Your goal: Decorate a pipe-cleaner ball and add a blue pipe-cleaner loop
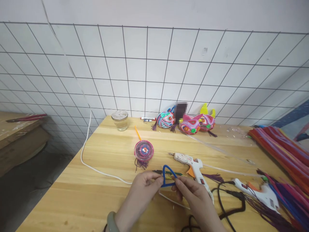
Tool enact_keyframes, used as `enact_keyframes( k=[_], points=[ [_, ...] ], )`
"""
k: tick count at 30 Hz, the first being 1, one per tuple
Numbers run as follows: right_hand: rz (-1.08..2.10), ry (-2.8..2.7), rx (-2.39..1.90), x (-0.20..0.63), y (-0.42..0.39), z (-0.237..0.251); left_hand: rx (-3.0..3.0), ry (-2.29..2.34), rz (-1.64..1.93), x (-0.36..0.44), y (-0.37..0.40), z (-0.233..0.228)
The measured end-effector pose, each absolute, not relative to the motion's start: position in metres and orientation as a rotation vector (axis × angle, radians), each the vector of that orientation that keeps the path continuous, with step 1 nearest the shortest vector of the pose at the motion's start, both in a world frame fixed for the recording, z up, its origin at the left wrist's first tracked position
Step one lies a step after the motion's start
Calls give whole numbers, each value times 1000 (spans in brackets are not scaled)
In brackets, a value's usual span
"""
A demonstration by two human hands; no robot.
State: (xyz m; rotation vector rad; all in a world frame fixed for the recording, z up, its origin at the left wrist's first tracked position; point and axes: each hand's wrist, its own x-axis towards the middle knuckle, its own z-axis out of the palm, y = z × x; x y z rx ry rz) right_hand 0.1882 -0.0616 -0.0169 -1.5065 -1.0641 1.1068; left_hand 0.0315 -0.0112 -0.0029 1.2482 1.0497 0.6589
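Both of my hands pinch a blue pipe cleaner (166, 168) bent into a small triangle, held just above the wooden table (79, 193). My left hand (144, 187) grips its lower left corner and my right hand (190, 191) grips its lower right corner. A green-handled tool (169, 173) lies on the table right behind the triangle. A white glue gun (193, 164) lies just past my right hand. A round pink and purple coiled piece (144, 150) with an orange stick and dark tassel rests farther ahead.
A second white glue gun (260, 192) and black cords (224, 199) lie to the right, next to bundles of red and purple pipe cleaners (285, 151). Colourful fish-like figures (190, 124) and a glass jar (120, 120) stand by the tiled wall. A white cable (87, 161) crosses the left side.
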Motion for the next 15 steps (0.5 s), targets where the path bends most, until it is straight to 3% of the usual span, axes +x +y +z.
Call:
enact_keyframes(
  k=[15],
  points=[
    [1157,-1017,-1464,188,-61,-22,1265,1046,640,31,-8,-7]
  ],
)
